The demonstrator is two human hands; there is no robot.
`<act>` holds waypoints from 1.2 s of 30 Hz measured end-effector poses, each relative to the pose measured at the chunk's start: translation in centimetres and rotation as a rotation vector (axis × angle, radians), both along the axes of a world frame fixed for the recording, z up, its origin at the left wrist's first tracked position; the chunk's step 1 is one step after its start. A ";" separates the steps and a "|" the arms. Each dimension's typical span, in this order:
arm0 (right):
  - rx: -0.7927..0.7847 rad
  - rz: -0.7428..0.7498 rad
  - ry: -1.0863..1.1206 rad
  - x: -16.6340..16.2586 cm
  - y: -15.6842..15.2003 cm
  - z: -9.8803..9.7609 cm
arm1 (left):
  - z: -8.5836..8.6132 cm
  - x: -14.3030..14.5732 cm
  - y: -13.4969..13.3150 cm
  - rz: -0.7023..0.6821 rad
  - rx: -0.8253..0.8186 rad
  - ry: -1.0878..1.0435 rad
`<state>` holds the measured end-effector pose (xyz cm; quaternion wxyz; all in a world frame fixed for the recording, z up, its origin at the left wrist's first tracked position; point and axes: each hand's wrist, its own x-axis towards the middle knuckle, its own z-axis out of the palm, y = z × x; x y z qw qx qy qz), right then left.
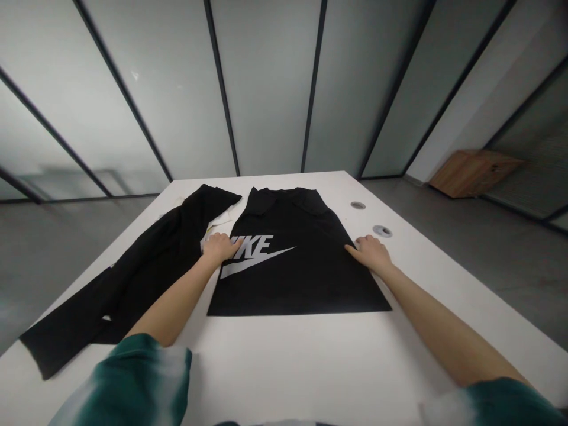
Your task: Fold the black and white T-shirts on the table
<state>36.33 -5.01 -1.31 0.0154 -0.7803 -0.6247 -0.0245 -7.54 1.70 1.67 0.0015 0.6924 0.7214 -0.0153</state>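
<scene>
A black T-shirt with a white NIKE print and swoosh lies flat in front of me, its hem towards me. Its sleeves appear folded inward near the neckline. My left hand is at the shirt's left side, closed at the edge with the thumb over the print, covering part of the first letters. On the opposite side my right hand grips at the right edge, thumb resting on the cloth. The undersides of the fingers are hidden in both hands.
Left of the shirt, a black long-sleeved garment lies loosely across the white table, with some white material beside it. Two round cable grommets are set in the tabletop at right. Behind are frosted glass panels and a wooden cabinet.
</scene>
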 end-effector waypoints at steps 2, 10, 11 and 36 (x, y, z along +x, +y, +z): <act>-0.040 0.010 0.054 0.1 -1.2 0.1 | 0.3 -0.7 -0.7 -0.004 -0.095 -0.009; -0.164 0.061 0.228 -1.7 -5.9 0.3 | -0.3 -2.0 -4.9 -0.080 -0.223 -0.180; -0.164 0.077 0.270 -1.5 -6.4 0.3 | -0.4 -2.3 -5.5 -0.088 -0.222 -0.229; 0.478 0.235 1.347 -2.4 3.8 12.1 | 7.6 -1.7 3.1 -0.157 0.195 -1.820</act>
